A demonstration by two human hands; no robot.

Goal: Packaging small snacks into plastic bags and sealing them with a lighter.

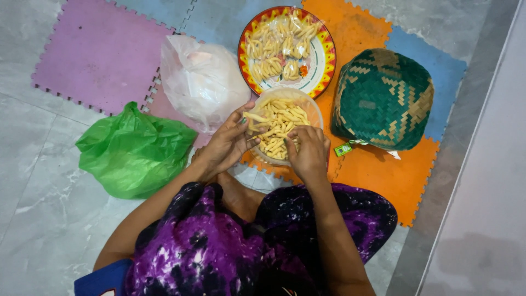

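Seen from the head camera, looking straight down. At centre, a round clear plastic tub [285, 129], filled with short pale yellow stick-shaped snacks [279, 123], ridged and dry in look, standing on an orange foam puzzle mat [383, 175] with toothed edges. Left hand [227, 145] at the tub's left rim, fingers bent and pinching one of the sticks between thumb and fingertips. Right hand [309, 153] over the near side of the tub, fingers curled down into the snacks; whether closed on a piece, cannot tell. Just behind the tub and touching it, a round plate with red and yellow patterned rim [326, 63], carrying small clear packets of the same snacks. To the left of the plate, a crumpled white translucent plastic bag [200, 79], soft and puffed. Further left, on the grey marble-like floor [38, 164], a glossy wrinkled green plastic bag [131, 153]. To the right, a woven green and tan bamboo basket [383, 98], turned upside down, rounded square in shape. Below, purple and black tie-dye cloth [219, 241] over the knees.
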